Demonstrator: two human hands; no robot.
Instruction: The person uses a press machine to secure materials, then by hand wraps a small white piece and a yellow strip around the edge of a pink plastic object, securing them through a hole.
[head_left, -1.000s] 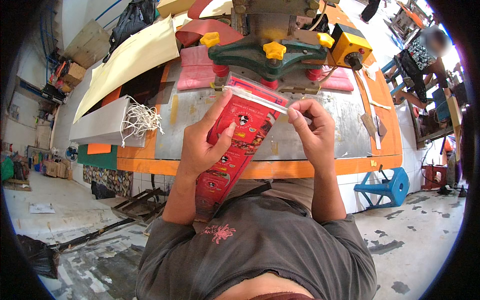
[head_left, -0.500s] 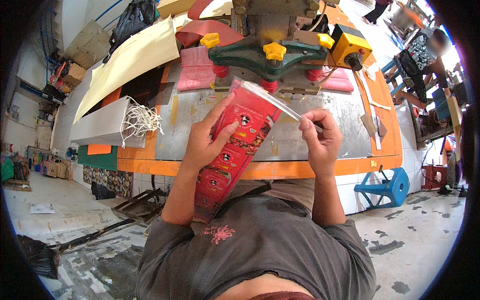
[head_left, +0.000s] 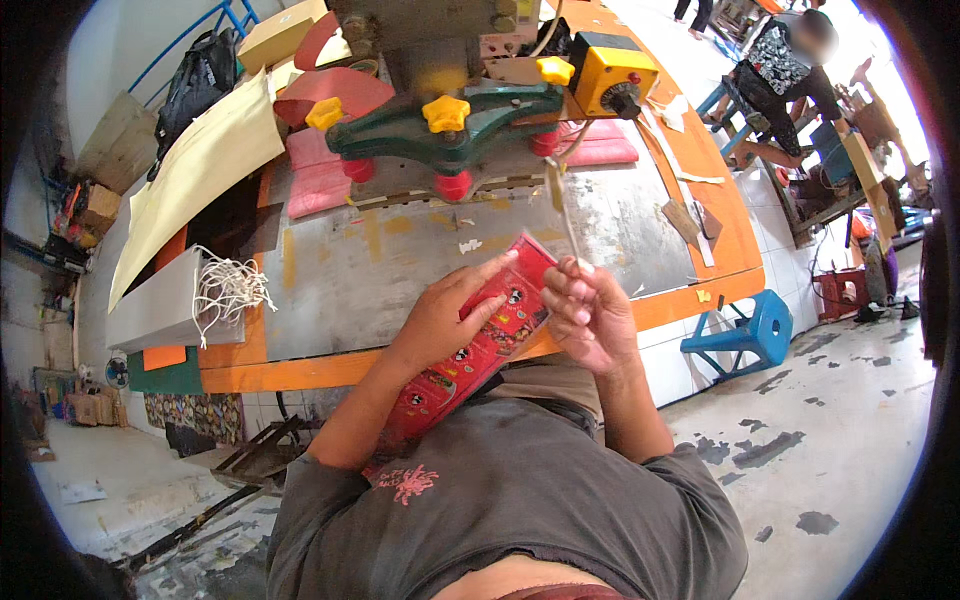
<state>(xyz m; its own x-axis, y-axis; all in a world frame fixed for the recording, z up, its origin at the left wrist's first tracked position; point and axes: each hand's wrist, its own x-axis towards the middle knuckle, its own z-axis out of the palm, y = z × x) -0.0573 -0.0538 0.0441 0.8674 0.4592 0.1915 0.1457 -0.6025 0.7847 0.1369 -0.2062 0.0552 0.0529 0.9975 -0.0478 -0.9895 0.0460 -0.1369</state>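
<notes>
A long red printed sheet (head_left: 478, 356), with small round pictures repeated along it, slants from my lap up over the table's front edge. My left hand (head_left: 438, 318) is closed on its left edge, with the thumb lying across the face. Beside the sheet's upper right edge is my right hand (head_left: 592, 318), its fingers curled together around a thin pale strip (head_left: 568, 222). That strip rises from the fingers toward the press and looks blurred. Whether its lower end still joins the sheet is hidden by my fingers.
A green press (head_left: 440, 130) with yellow star knobs stands over the metal tabletop (head_left: 370, 300), its control box (head_left: 612, 78) beside it. White cords (head_left: 232, 285) lie on a grey stack at left. A blue stool (head_left: 750, 330) stands at right; another person (head_left: 775, 75) sits beyond.
Both hands and the red sheet have come nearer my body. The pale strip, earlier along the sheet's top edge, now points up from my right hand. The view has shifted right.
</notes>
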